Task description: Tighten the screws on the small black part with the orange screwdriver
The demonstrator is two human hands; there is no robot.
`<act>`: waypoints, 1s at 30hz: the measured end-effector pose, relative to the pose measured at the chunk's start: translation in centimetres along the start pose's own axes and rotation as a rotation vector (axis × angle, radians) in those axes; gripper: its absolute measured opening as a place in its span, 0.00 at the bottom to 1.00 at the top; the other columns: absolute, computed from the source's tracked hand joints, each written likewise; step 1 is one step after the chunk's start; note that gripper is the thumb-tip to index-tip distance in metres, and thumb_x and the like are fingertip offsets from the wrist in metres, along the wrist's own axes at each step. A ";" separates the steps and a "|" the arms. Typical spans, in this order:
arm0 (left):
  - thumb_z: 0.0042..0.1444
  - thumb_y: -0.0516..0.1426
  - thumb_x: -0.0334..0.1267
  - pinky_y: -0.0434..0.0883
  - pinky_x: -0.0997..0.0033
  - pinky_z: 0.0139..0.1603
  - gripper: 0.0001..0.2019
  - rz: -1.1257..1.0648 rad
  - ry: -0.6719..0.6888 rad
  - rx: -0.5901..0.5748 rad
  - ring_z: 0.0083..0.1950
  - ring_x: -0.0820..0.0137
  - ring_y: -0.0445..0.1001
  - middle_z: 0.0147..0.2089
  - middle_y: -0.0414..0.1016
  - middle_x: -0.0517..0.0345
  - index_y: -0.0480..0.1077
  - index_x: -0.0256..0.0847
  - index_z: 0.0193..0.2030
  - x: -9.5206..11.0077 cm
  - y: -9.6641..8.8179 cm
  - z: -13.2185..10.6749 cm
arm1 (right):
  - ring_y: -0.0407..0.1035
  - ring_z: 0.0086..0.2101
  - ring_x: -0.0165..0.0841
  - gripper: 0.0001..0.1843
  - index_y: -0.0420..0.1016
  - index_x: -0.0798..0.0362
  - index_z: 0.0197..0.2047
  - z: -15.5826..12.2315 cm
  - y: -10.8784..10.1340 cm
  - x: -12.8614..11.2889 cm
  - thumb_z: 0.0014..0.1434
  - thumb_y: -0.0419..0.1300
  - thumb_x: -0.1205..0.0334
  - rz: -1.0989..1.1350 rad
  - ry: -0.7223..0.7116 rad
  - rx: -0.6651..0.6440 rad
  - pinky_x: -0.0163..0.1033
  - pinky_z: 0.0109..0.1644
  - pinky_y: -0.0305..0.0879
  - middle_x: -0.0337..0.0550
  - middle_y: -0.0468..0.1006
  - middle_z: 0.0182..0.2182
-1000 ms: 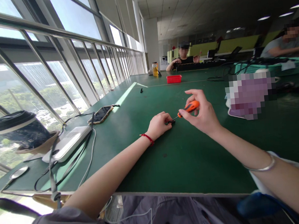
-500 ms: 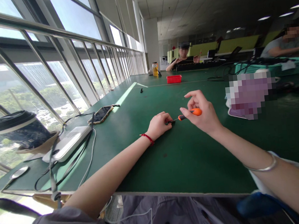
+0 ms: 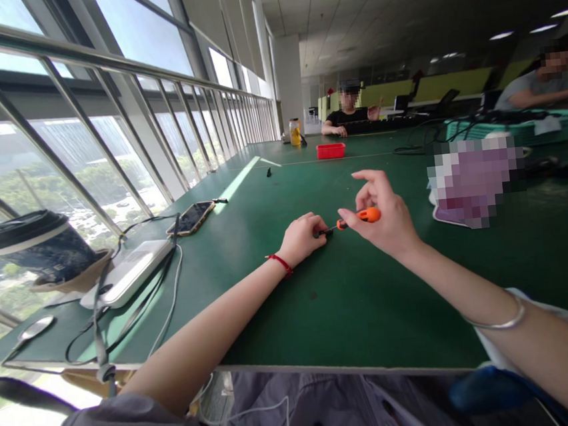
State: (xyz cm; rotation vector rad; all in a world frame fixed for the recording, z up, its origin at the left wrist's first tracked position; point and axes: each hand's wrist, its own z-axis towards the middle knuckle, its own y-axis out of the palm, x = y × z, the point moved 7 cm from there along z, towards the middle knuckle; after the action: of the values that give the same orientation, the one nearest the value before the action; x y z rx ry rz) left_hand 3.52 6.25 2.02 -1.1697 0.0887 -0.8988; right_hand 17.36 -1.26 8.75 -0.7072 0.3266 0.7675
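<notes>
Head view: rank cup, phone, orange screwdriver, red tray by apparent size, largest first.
1. Cup
2. Phone
3. Orange screwdriver and red tray: too close to rank; right hand partly hides screwdriver.

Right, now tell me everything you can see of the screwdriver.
The screwdriver has a bright orange handle with dark patches, plastic by its look, and a thin shaft that looks like metal. It is held over the green table, tilted slightly, shaft pointing left and a little down. The person's right hand grips the handle, thumb along the near side. The shaft reaches a small black part at the left hand's fingertips; the tip's shape and exact contact are too small to tell.
</notes>
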 end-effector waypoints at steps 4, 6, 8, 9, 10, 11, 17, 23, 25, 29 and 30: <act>0.46 0.57 0.31 0.68 0.74 0.33 0.04 0.006 0.004 0.000 0.33 0.72 0.70 0.34 0.70 0.59 0.71 0.39 0.31 -0.2 0.2 0.1 | 0.63 0.22 0.29 0.16 0.71 0.50 0.31 -0.1 0.5 0.2 0.55 0.55 0.46 0.021 0.056 -0.099 0.36 0.29 0.57 0.35 0.68 0.19; 0.46 0.57 0.31 0.68 0.74 0.33 0.05 0.000 0.011 0.001 0.34 0.72 0.70 0.35 0.70 0.59 0.71 0.39 0.31 -0.3 0.2 0.1 | 0.63 0.22 0.29 0.14 0.71 0.51 0.31 -0.1 0.4 0.1 0.55 0.55 0.49 0.049 0.036 -0.084 0.36 0.29 0.57 0.36 0.69 0.20; 0.46 0.57 0.31 0.68 0.74 0.33 0.05 -0.011 0.014 0.002 0.34 0.72 0.70 0.35 0.70 0.59 0.71 0.39 0.32 -0.3 0.3 0.1 | 0.62 0.22 0.29 0.13 0.71 0.51 0.39 0.0 0.2 0.1 0.53 0.58 0.53 0.056 0.010 -0.047 0.35 0.28 0.57 0.35 0.69 0.22; 0.46 0.58 0.31 0.68 0.74 0.33 0.05 -0.017 0.014 0.003 0.34 0.72 0.70 0.35 0.70 0.59 0.71 0.39 0.32 -0.3 0.3 0.1 | 0.62 0.23 0.29 0.16 0.70 0.51 0.43 0.0 0.1 0.1 0.52 0.59 0.55 0.058 -0.006 -0.027 0.35 0.28 0.58 0.36 0.70 0.25; 0.45 0.58 0.31 0.68 0.74 0.33 0.05 -0.022 0.013 0.004 0.34 0.72 0.70 0.34 0.70 0.59 0.71 0.39 0.32 -0.2 0.2 0.0 | 0.64 0.25 0.29 0.21 0.67 0.51 0.47 0.0 0.1 0.1 0.50 0.60 0.56 0.062 -0.021 -0.010 0.35 0.29 0.58 0.37 0.71 0.28; 0.45 0.58 0.31 0.68 0.74 0.33 0.05 -0.024 0.012 0.005 0.34 0.72 0.70 0.34 0.70 0.59 0.71 0.39 0.32 -0.2 0.2 0.0 | 0.65 0.26 0.30 0.24 0.65 0.51 0.50 0.0 0.0 0.0 0.49 0.60 0.56 0.062 -0.032 0.001 0.35 0.29 0.59 0.37 0.72 0.30; 0.45 0.58 0.30 0.67 0.74 0.33 0.05 -0.011 0.004 -0.006 0.33 0.72 0.70 0.34 0.70 0.59 0.71 0.39 0.31 -0.2 0.2 0.1 | 0.57 0.18 0.27 0.15 0.70 0.52 0.37 -0.1 0.2 -0.2 0.54 0.57 0.50 -0.010 0.019 -0.052 0.35 0.27 0.55 0.30 0.62 0.15; 0.45 0.58 0.30 0.67 0.74 0.33 0.05 -0.025 0.001 -0.005 0.33 0.72 0.69 0.34 0.70 0.59 0.71 0.39 0.31 -0.3 0.2 0.1 | 0.62 0.22 0.28 0.16 0.70 0.53 0.44 -0.1 0.1 -0.2 0.51 0.58 0.58 0.040 -0.048 -0.019 0.35 0.28 0.57 0.36 0.70 0.24; 0.45 0.58 0.30 0.66 0.74 0.32 0.05 -0.029 0.004 0.001 0.33 0.72 0.69 0.33 0.70 0.60 0.71 0.39 0.31 -0.2 0.2 0.0 | 0.66 0.27 0.30 0.25 0.66 0.53 0.51 -0.1 0.0 -0.1 0.48 0.60 0.59 0.056 -0.077 0.017 0.35 0.29 0.60 0.39 0.72 0.32; 0.45 0.57 0.30 0.66 0.74 0.33 0.03 -0.021 0.009 0.005 0.33 0.72 0.69 0.33 0.69 0.60 0.70 0.38 0.30 -0.1 0.1 0.1 | 0.63 0.23 0.30 0.23 0.67 0.52 0.48 -0.2 0.5 0.1 0.50 0.60 0.51 0.018 -0.021 -0.041 0.35 0.29 0.59 0.34 0.68 0.22; 0.45 0.57 0.30 0.66 0.74 0.33 0.03 -0.020 0.010 0.004 0.33 0.72 0.69 0.33 0.69 0.59 0.70 0.39 0.30 -0.1 0.2 0.1 | 0.61 0.20 0.29 0.19 0.69 0.52 0.44 -0.3 0.6 0.1 0.52 0.59 0.49 0.015 0.006 -0.072 0.36 0.29 0.58 0.32 0.66 0.18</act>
State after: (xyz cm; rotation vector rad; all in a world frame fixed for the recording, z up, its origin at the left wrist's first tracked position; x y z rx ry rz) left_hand 3.57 6.39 1.88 -1.1644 0.0832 -0.9218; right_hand 16.98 -1.06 8.18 -0.7755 0.3113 0.7947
